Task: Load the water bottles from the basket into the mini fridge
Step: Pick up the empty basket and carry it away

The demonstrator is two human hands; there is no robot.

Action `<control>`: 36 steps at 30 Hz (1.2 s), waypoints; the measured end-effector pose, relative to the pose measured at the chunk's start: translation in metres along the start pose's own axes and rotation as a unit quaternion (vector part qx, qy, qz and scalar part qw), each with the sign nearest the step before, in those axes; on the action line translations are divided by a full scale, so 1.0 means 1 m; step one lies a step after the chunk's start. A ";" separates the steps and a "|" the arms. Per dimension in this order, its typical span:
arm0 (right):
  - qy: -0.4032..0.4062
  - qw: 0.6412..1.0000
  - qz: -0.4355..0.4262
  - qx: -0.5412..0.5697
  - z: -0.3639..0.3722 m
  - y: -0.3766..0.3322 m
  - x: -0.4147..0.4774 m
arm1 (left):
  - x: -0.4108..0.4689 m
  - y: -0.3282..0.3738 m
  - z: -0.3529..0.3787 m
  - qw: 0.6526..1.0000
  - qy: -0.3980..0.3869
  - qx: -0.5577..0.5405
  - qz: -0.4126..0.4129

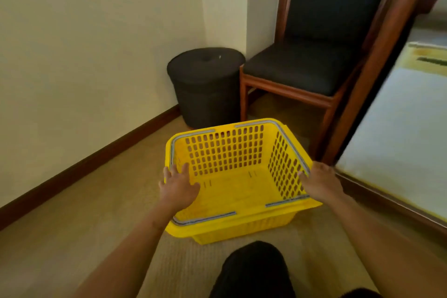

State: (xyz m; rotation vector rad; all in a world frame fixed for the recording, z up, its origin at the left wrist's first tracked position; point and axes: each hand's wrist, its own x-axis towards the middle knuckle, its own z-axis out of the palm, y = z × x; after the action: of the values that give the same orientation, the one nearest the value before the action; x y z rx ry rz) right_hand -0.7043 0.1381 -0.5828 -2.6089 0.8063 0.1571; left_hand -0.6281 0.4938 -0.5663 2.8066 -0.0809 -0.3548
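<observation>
Two hands flank the yellow basket [225, 150] on the carpet [96, 213]. The left hand [177, 185] rests flat-fingered on its left rim, and the right hand [320, 181] curls over the right rim. No water bottles show inside, so loading looks finished. The mini fridge is out of view. A black bin [205, 87] and a chair [297, 70] crowd the space ahead, with open carpet to the left.

basket [232, 152]: glossy yellow plastic, grey metal handles | bin [205, 87]: matt black | chair [302, 70]: polished wood, black cloth | floor [96, 213]: rough carpet
</observation>
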 end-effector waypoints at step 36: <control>0.110 0.959 0.207 0.161 -0.438 -0.183 -0.064 | 0.027 0.129 -0.469 0.980 0.075 -0.157 -0.093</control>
State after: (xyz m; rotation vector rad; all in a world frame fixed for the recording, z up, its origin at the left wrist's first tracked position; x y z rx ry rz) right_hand -0.6595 0.1299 -0.1062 -2.1489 1.3315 -0.1417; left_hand -0.4858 0.5082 -0.1005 2.5212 0.2506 -0.1775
